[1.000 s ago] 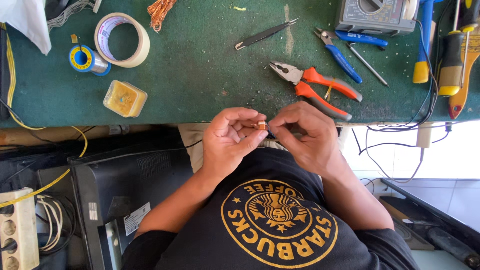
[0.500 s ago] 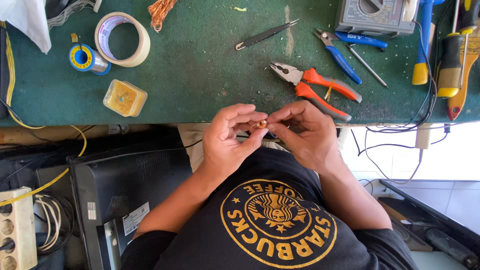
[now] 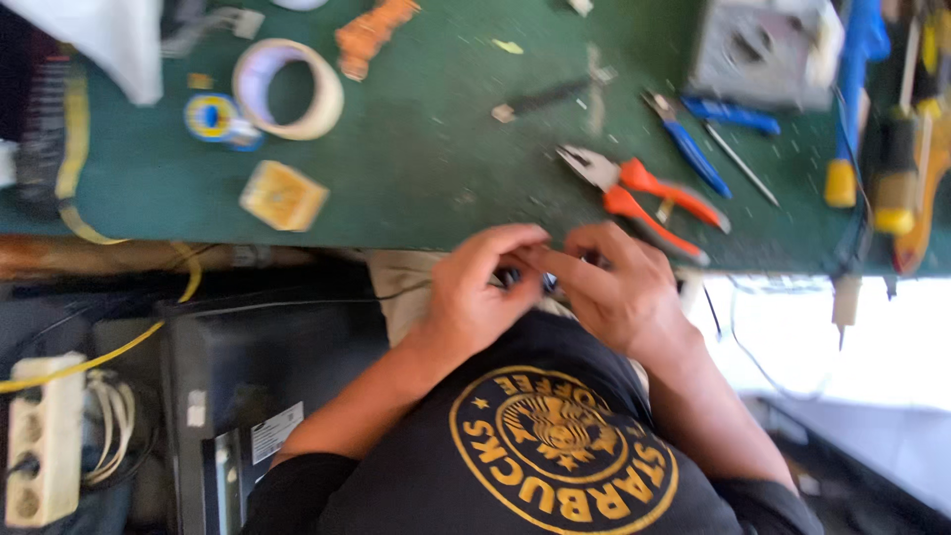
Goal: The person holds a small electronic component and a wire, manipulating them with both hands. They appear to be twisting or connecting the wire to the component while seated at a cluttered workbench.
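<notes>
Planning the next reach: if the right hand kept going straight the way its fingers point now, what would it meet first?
The right hand points across toward the left hand, and their fingers already meet over a small dark part. It would press into that part and the left hand's fingers first. The frame is blurred, so exact contact is unclear.

On the green bench I see orange-handled pliers, blue-handled pliers, a tape roll, a small yellow box and a grey meter. At far right stands a blue tool with a yellow tip. Below left sits a white power strip.
</notes>
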